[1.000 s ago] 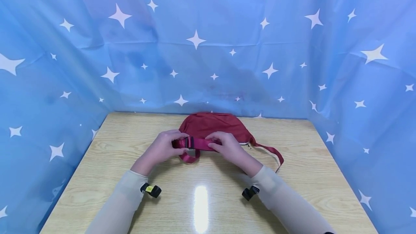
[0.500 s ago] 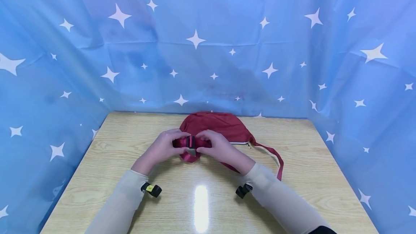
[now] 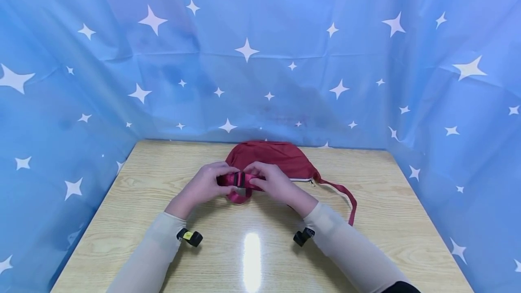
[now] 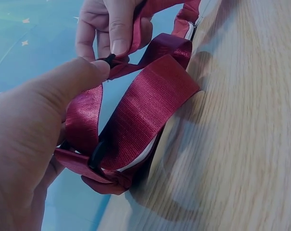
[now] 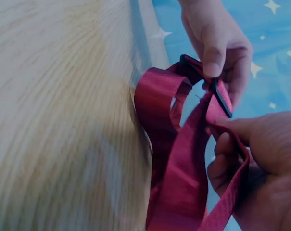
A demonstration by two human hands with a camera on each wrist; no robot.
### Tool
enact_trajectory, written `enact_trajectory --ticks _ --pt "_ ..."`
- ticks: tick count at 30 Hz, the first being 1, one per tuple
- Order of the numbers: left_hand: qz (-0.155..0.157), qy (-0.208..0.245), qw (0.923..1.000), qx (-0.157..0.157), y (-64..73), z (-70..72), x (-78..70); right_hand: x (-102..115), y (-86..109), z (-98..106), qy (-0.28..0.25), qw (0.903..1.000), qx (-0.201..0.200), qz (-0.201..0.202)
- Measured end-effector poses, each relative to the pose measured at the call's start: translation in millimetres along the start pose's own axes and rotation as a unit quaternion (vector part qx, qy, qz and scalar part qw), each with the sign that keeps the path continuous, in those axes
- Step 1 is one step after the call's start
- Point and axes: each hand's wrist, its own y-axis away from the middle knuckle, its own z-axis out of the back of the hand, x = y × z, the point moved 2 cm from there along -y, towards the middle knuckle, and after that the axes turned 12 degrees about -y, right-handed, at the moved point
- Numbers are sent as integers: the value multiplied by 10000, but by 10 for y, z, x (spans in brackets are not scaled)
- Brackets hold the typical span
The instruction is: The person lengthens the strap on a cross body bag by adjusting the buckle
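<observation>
A dark red waist bag (image 3: 270, 153) lies at the back of the table in the head view, its webbing strap (image 4: 150, 108) looped in front. A black slider buckle (image 5: 222, 97) sits on the strap between the two hands. My left hand (image 3: 208, 183) pinches the strap at the buckle's left side, thumb toward me. Close to the buckle's right side, my right hand (image 3: 273, 183) pinches the strap between thumb and fingers. A second black fitting (image 4: 98, 153) shows lower on the strap in the left wrist view. How the webbing threads through the buckle is partly hidden by the fingers.
The bag's other strap end (image 3: 343, 191) trails rightward over the wooden table (image 3: 358, 248), passing behind the right forearm. A zipper pull (image 3: 312, 182) hangs at the bag's right lower edge. A blue star-patterned curtain (image 3: 260, 58) encloses the back and sides.
My right hand has slid left along the strap to the buckle, and the length of webbing between the hands is shorter. My left hand stays nearly in place. The bag has hardly moved.
</observation>
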Motion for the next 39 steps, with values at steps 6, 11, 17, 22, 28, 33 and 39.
enact_trajectory --ticks 6,11,17,22,28,33,39 --pt "-46 43 10000 16 -8 20 -30 0 -1 29 119 9996 64 245" --pt "22 92 9999 34 -13 23 -28 -6 -15 -25 239 9993 69 263" --pt "-81 6 10000 19 -20 3 -4 46 -39 -130 942 9944 -16 472" --pt "1 79 9999 98 -15 -13 27 95 -24 -165 1676 9831 -144 719" --pt "132 260 9995 145 18 -45 116 106 11 -151 1743 9810 -204 826" --pt "126 381 9992 0 25 -45 170 68 22 -141 1579 9816 -255 1041" --pt "204 442 9988 24 12 -18 175 30 20 -126 1531 9801 -347 1213"
